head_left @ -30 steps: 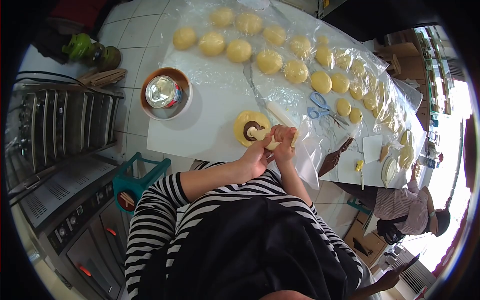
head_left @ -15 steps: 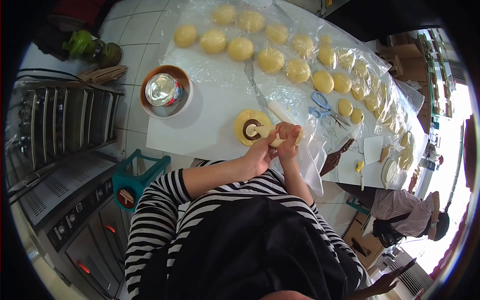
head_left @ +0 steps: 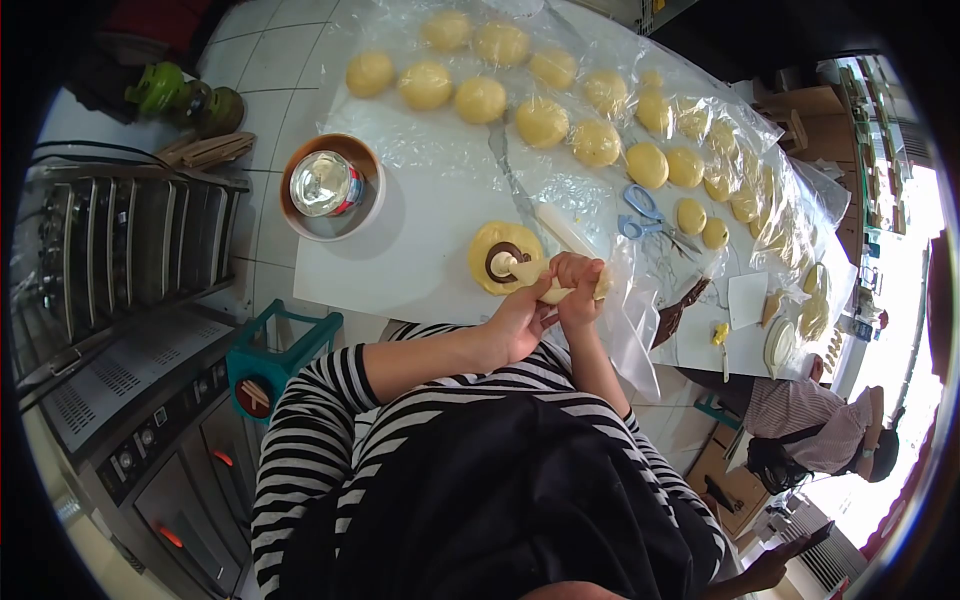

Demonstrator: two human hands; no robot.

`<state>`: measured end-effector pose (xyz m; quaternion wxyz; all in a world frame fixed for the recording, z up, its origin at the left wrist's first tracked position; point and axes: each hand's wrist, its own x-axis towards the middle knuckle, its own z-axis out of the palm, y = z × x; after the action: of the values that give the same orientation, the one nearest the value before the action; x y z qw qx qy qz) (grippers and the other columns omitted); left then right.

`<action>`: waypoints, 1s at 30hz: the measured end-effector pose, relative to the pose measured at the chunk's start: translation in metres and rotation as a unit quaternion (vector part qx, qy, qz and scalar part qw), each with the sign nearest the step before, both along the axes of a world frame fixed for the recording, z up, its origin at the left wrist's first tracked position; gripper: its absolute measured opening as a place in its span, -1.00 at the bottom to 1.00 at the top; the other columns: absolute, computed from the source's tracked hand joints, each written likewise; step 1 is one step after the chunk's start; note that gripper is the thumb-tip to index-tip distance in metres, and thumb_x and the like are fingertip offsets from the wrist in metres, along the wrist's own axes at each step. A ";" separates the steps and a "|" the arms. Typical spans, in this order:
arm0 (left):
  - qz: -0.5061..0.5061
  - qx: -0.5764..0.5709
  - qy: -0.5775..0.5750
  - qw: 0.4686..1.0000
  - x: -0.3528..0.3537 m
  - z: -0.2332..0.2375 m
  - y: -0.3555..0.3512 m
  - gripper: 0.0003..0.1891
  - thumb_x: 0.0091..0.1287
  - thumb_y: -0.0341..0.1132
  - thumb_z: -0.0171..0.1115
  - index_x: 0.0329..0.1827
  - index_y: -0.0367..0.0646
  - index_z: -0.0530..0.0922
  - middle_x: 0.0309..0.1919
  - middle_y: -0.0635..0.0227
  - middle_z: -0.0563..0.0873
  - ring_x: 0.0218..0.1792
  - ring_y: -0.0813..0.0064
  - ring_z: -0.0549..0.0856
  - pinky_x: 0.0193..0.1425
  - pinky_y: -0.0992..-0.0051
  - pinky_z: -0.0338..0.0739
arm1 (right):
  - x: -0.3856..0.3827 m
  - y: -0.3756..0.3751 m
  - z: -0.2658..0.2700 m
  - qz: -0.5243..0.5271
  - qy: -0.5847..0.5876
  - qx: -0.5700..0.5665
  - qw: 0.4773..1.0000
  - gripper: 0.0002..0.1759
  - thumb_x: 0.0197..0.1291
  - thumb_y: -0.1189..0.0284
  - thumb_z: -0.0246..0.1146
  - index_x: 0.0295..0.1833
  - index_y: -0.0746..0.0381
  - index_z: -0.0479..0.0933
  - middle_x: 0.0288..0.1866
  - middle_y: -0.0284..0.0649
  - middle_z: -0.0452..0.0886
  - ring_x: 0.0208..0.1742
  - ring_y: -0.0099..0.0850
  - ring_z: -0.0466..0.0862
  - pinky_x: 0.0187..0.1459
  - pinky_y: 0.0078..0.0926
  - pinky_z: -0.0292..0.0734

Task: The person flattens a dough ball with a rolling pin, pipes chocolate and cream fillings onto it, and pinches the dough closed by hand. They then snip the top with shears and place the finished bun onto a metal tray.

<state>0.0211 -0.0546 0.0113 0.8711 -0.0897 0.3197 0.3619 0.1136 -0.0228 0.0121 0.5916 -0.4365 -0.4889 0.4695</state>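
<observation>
Head view: left hand [head_left: 514, 328] and right hand [head_left: 578, 292] clamp a piping bag [head_left: 529, 270], filling dough [head_left: 481, 244]; next probably wants steady squeezing

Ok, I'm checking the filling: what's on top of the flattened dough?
A brown ring with pale cream inside. The piping bag hides part of the dough; anything beneath the cream is covered.

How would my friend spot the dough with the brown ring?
On the white table, find the piping bag near the edge. At its tip lies a flat yellow dough round. Unlike the plump dough balls, it wears a dark brown ring with pale cream inside.
</observation>
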 end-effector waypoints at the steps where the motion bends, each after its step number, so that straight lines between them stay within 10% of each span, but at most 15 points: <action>1: 0.008 0.004 -0.001 1.000 -0.001 0.003 0.000 -0.73 0.31 -0.12 0.03 0.01 0.04 0.39 -0.10 0.52 0.51 -0.09 0.60 0.48 0.06 0.47 0.31 | -0.002 0.002 0.002 0.004 0.017 0.018 1.000 -0.48 0.36 0.17 -0.21 -0.68 0.14 0.06 -0.75 -0.42 0.05 -0.70 -0.54 0.11 -0.52 -0.49 0.23; 17: -0.006 -0.014 0.002 1.000 -0.005 -0.002 0.007 -0.70 0.34 -0.10 -0.02 0.03 -0.03 0.35 -0.17 0.46 0.55 -0.11 0.55 0.51 0.05 0.47 0.30 | -0.003 0.002 0.004 0.029 -0.053 -0.063 0.996 -0.41 0.33 0.04 -0.20 -0.70 0.17 0.07 -0.74 -0.38 0.07 -0.61 -0.46 0.19 -0.46 -0.50 0.21; 21: -0.141 0.046 -0.021 0.989 -0.025 0.015 0.010 -0.65 0.37 -0.05 -0.13 0.01 -0.10 0.38 -0.13 0.39 0.56 -0.06 0.50 0.52 0.08 0.44 0.31 | 0.008 -0.001 0.009 0.034 -0.080 -0.074 0.993 -0.43 0.33 0.07 -0.18 -0.69 0.14 0.04 -0.75 -0.40 0.03 -0.64 -0.49 0.14 -0.47 -0.51 0.18; 23: -0.217 0.075 -0.013 0.973 -0.044 0.027 0.012 -0.63 0.37 -0.03 -0.16 -0.04 -0.13 0.42 -0.15 0.34 0.58 -0.08 0.47 0.54 0.09 0.43 0.32 | 0.007 0.006 0.026 -0.047 0.183 -0.070 0.979 -0.46 0.34 0.10 -0.17 -0.68 0.12 0.01 -0.77 -0.42 -0.01 -0.68 -0.53 0.05 -0.49 -0.51 0.15; 27: -0.243 0.268 0.142 0.921 -0.093 0.035 0.012 -0.62 0.36 -0.07 -0.16 -0.33 -0.19 0.51 -0.36 0.29 0.62 -0.27 0.47 0.61 -0.13 0.48 0.42 | 0.020 0.019 0.030 -0.137 0.310 -0.077 0.938 -0.49 0.34 0.18 -0.12 -0.67 0.12 0.05 -0.78 -0.39 0.04 -0.73 -0.53 0.06 -0.56 -0.47 0.18; 30: -0.150 0.278 0.300 0.900 -0.121 0.032 0.014 -0.64 0.35 -0.13 -0.15 -0.43 -0.18 0.49 -0.47 0.34 0.60 -0.34 0.51 0.61 -0.28 0.55 0.42 | 0.005 0.010 0.017 -0.061 0.175 0.045 0.982 -0.47 0.35 0.13 -0.19 -0.69 0.10 0.02 -0.80 -0.42 -0.01 -0.72 -0.52 0.03 -0.52 -0.48 0.17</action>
<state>-0.0998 -0.0408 0.0428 0.7674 0.3179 0.4623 0.3104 0.1191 -0.0126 0.0295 0.7149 -0.3496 -0.3710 0.4787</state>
